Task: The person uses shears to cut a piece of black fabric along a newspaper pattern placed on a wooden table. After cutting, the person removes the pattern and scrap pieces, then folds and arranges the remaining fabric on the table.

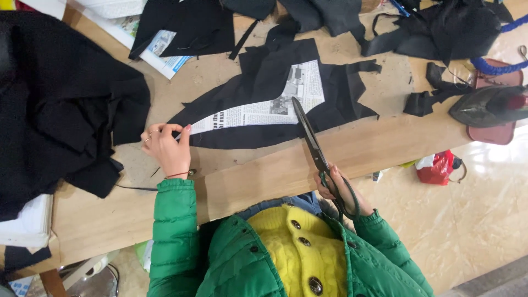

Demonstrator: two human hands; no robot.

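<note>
My left hand (166,146) pinches the left tip of a curved newspaper pattern (264,107) that lies on black fabric (330,93) on the wooden table (264,170). My right hand (340,190) grips the handles of long black scissors (309,135). Their blades point away from me and rest over the right part of the pattern and fabric, and look nearly shut. Green jacket sleeves cover both arms.
A large heap of black cloth (60,104) fills the left side. More black scraps (440,27) and newspaper sheets (159,49) lie at the back. A dark iron (487,107) sits on a reddish pad at the right edge. A red bag (437,168) lies on the floor.
</note>
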